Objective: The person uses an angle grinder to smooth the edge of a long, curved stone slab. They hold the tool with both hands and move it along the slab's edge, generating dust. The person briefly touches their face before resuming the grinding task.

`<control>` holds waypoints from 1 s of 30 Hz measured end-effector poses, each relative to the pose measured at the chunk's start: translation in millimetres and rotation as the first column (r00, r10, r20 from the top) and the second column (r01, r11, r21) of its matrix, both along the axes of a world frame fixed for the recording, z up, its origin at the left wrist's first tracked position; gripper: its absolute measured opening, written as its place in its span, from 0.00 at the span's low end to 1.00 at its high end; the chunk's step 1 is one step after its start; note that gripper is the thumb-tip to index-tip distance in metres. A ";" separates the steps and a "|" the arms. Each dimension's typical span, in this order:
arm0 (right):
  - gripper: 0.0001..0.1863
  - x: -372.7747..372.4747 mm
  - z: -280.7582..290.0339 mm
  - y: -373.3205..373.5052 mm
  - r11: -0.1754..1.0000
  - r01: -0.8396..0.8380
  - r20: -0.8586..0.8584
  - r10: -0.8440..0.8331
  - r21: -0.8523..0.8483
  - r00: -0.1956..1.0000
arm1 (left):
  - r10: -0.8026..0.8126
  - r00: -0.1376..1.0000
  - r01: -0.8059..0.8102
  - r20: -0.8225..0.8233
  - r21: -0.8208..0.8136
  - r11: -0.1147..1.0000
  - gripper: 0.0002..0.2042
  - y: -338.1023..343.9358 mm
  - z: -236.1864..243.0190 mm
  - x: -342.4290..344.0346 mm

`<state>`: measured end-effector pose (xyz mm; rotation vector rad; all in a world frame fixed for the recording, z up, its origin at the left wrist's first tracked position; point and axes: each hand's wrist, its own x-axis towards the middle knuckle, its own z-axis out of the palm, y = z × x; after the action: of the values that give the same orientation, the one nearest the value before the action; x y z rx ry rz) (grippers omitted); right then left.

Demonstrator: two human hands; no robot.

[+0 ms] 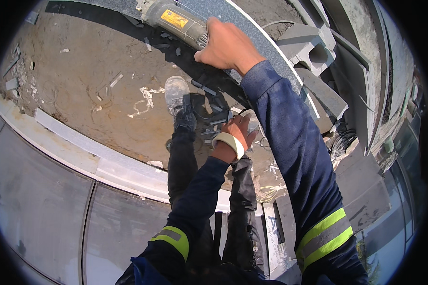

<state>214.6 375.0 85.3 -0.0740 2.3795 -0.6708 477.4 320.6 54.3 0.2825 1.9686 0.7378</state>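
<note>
A yellow-orange rectangular label (174,19) is stuck on the side of a grey cylindrical power tool (188,31), its small markings too fine to read; lower down, a white printed sheet (272,232) beside the person's legs carries dark lettering that runs lengthwise along it. The power tool is at the top of the view, over the long grey speckled stone slab (271,54) with a pale edge. Its long axis slants from upper left to lower right, the head end pointing up and left toward the picture's rim, the slotted vent end toward the person. The right hand (230,45) is closed around that vent end, thumb on the near side; its other fingers are mostly hidden, so I cannot tell how they lie. The left hand (238,130) is low near the right shoe (248,118), its fingers slightly spread; whether they touch anything I cannot tell. A cream ring-shaped band (233,141), like a roll of tape, circles the left wrist. Broken dark grey stone strips (204,89) lie on the brown dirt ground (81,61). Beyond the slab, a grey angular block (297,40) has a shadowed hollow, its inside too dark to make out.
</note>
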 end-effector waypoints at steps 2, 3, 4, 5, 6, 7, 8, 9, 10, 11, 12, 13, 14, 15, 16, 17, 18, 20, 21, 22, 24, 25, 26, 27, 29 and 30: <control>0.34 -8.8 -7.2 -5.9 1.000 -0.025 -0.022 0.025 0.005 0.999 | -0.014 0.998 0.014 0.064 0.009 1.000 0.32 4.6 -2.3 -5.4; 0.34 -12.8 -11.3 -5.7 0.999 -0.035 -0.032 0.036 0.016 0.999 | -0.014 0.997 0.013 0.070 0.019 1.000 0.32 6.3 0.5 -7.2; 0.35 -16.3 -14.6 -4.5 0.999 -0.039 -0.034 0.040 0.021 0.999 | -0.015 0.997 0.012 0.075 0.031 0.999 0.32 8.6 3.6 -8.9; 0.35 -19.7 -17.3 -6.0 0.999 -0.046 -0.037 0.047 0.016 0.998 | -0.011 0.997 0.009 0.082 0.033 0.999 0.32 8.4 7.1 -12.1; 0.35 -18.9 -18.0 -3.7 0.999 -0.045 -0.035 0.046 0.022 0.998 | 0.002 0.991 -0.006 0.130 0.028 1.000 0.32 9.3 9.8 -16.1; 0.35 -18.6 -18.6 -0.8 0.998 -0.044 -0.034 0.046 0.032 0.998 | 0.014 0.984 -0.019 0.179 0.028 0.999 0.32 11.4 12.1 -20.7; 0.35 -15.8 -12.8 -1.5 0.998 -0.040 -0.030 0.041 0.041 0.999 | 0.031 0.974 -0.036 0.226 0.018 0.999 0.32 10.8 13.3 -22.8; 0.35 -14.3 -7.9 -9.1 0.999 -0.043 -0.030 0.044 0.030 0.999 | 0.048 0.988 -0.050 0.149 0.011 0.999 0.33 4.2 5.7 -14.4; 0.35 -9.8 -6.5 -13.7 0.999 -0.032 -0.038 0.032 0.002 0.999 | 0.062 0.995 -0.062 0.072 0.006 0.998 0.33 -2.9 -4.4 -2.5; 0.35 -2.6 -7.6 -10.9 1.000 -0.019 -0.045 0.019 -0.012 0.999 | 0.072 0.997 -0.072 -0.005 0.016 0.997 0.33 -5.6 -10.9 4.6; 0.35 3.1 -5.7 -2.7 1.000 0.000 -0.047 0.000 -0.009 0.999 | 0.079 0.997 -0.078 -0.006 0.019 0.997 0.33 -3.2 -6.0 1.1; 0.35 8.0 -3.9 4.9 1.000 0.002 -0.030 -0.002 0.006 1.000 | 0.085 0.996 -0.085 -0.007 0.019 0.996 0.33 -1.6 -0.3 -1.8; 0.35 12.1 0.5 10.7 1.000 0.003 -0.015 -0.003 0.018 1.000 | 0.092 0.996 -0.092 -0.009 0.016 0.996 0.33 -0.2 3.6 -4.2; 0.34 13.9 3.0 13.3 1.000 0.005 0.001 -0.005 0.026 1.000 | 0.082 0.996 -0.081 -0.020 0.026 0.996 0.33 1.1 2.3 -2.8; 0.34 13.5 3.4 13.7 1.000 0.001 -0.001 -0.001 0.030 1.000 | 0.071 0.997 -0.070 -0.030 0.034 0.997 0.33 1.7 0.4 -1.5; 0.34 13.2 3.2 13.1 1.000 -0.001 -0.004 0.001 0.029 1.000 | 0.059 0.997 -0.057 -0.042 0.037 0.998 0.33 0.6 -2.4 0.6; 0.34 12.7 2.6 12.2 1.000 -0.002 -0.008 0.002 0.026 1.000 | 0.076 0.995 -0.072 -0.064 0.052 0.996 0.33 -0.3 -5.2 2.9; 0.34 7.1 -3.7 7.5 1.000 -0.006 -0.033 0.006 -0.002 0.999 | 0.106 0.989 -0.098 -0.104 0.085 0.992 0.33 -0.1 -7.2 3.3; 0.34 4.0 -8.1 4.8 1.000 -0.006 -0.045 0.005 -0.015 0.999 | 0.093 0.995 -0.090 -0.037 0.058 0.994 0.33 1.0 -7.0 0.8; 0.33 0.7 -12.3 2.1 1.000 -0.012 -0.045 0.012 -0.009 0.999 | 0.080 0.996 -0.081 0.031 0.032 0.996 0.33 2.6 -7.1 -2.0; 0.33 -9.2 -11.9 -2.8 1.000 -0.026 -0.047 0.027 0.018 0.999 | 0.051 0.997 -0.053 0.059 0.033 0.998 0.33 6.2 -8.1 -0.3; 0.33 -13.9 -8.0 -7.5 0.999 -0.001 -0.011 0.002 0.052 1.000 | 0.034 0.999 -0.035 0.018 0.055 0.998 0.33 7.2 -11.0 4.3; 0.32 -19.4 -1.0 -16.0 0.997 0.021 0.024 -0.023 0.078 0.999 | 0.020 0.999 -0.019 -0.024 0.068 0.998 0.33 6.1 -13.0 6.6; 0.32 -19.3 -0.7 -15.5 0.997 0.019 0.020 -0.021 0.080 1.000 | 0.024 0.999 -0.023 -0.028 0.068 0.997 0.33 6.0 -14.8 8.8; 0.32 -13.0 -6.7 -7.0 0.998 -0.010 -0.025 0.012 0.065 1.000 | 0.035 0.999 -0.032 -0.033 0.076 0.997 0.33 8.2 -17.0 12.6; 0.32 -8.5 -9.8 -7.2 0.999 -0.045 -0.068 0.046 0.023 0.997 | 0.045 0.999 -0.044 -0.020 0.052 0.998 0.33 3.8 -19.4 14.0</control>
<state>206.1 367.8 75.6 -0.1435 2.4426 -0.6304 491.4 324.5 34.9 0.2794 1.9838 0.8179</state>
